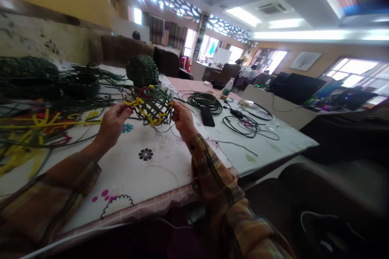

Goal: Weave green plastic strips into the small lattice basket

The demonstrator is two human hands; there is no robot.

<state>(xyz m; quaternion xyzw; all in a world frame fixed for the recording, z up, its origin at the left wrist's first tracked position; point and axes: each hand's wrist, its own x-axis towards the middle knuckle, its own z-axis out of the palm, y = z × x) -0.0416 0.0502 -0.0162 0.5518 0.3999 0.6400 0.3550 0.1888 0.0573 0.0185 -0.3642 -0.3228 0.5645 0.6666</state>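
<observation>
An openwork woven basket (154,107) of dark green strips, with yellow strips along its edge and a bit of red, is held up over the table between my two hands. My left hand (114,119) pinches a yellow part at its left side. On the opposite side, my right hand (182,116) has its fingers closed on the rim. Just behind it stands a denser dark green woven basket (142,69). Loose yellow strips (39,123) lie left of my left hand among green ones.
Dark woven pieces (80,83) are heaped at the back left. To the right are a phone (207,116), a green strip coil (205,101), a looser coil (243,126) and a plastic bottle (227,88). The table's front edge (152,209) runs close to me.
</observation>
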